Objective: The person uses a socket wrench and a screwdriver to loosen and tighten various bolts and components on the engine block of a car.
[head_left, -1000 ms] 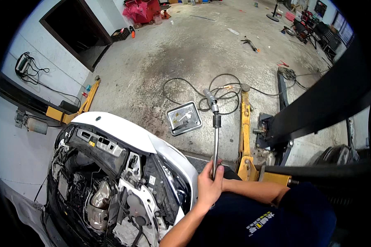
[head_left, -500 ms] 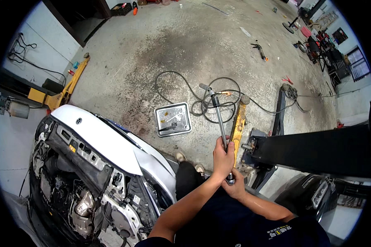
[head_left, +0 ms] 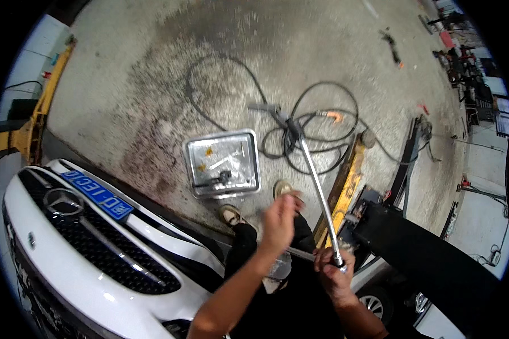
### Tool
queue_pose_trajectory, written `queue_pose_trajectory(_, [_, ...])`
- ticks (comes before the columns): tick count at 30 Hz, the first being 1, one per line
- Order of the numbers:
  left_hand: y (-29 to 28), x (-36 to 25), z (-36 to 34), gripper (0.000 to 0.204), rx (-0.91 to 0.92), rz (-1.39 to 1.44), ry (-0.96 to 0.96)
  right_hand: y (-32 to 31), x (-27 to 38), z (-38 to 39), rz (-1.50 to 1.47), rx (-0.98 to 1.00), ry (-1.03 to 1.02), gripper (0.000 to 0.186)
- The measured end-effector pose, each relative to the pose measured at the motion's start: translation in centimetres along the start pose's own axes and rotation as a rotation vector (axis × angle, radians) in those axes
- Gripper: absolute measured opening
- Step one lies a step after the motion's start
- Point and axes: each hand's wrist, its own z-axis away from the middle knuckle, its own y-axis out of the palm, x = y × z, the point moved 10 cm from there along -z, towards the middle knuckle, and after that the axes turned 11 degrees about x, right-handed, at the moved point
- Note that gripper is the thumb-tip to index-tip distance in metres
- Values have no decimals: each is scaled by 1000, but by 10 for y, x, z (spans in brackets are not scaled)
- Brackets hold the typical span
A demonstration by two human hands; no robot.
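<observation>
A white car front [head_left: 56, 265] fills the lower left, above stained concrete floor [head_left: 152, 68] with coiled black hose [head_left: 316, 130] and a square metal tray [head_left: 223, 164]. The right hand [head_left: 335, 270] clamps the long chrome wrench [head_left: 316, 186] at its lower end; the left hand [head_left: 280, 220] hovers beside it, blurred, fingers loosely together

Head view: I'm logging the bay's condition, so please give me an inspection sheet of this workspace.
Surface: stained concrete floor.
Job's things: long chrome wrench, gripped at its lower end by the right hand.
Clutter: square metal tray with small parts on the floor; scattered tools far off.
Hands: left hand raised and blurred, whether it holds anything cannot be told.
Cables: black hose coiled on the floor.
Surroundings: white car front, yellow lift arm.
</observation>
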Motion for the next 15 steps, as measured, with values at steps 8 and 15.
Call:
queue_pose_trajectory(8, [-259,283,-188,34,-600,-1052,-243,-111,-102,-128,156,64,141,18])
queue_pose_trajectory(15, [-264,318,-277,41,-782,-1133,-334,-195,-141,-142,341,60,239,25])
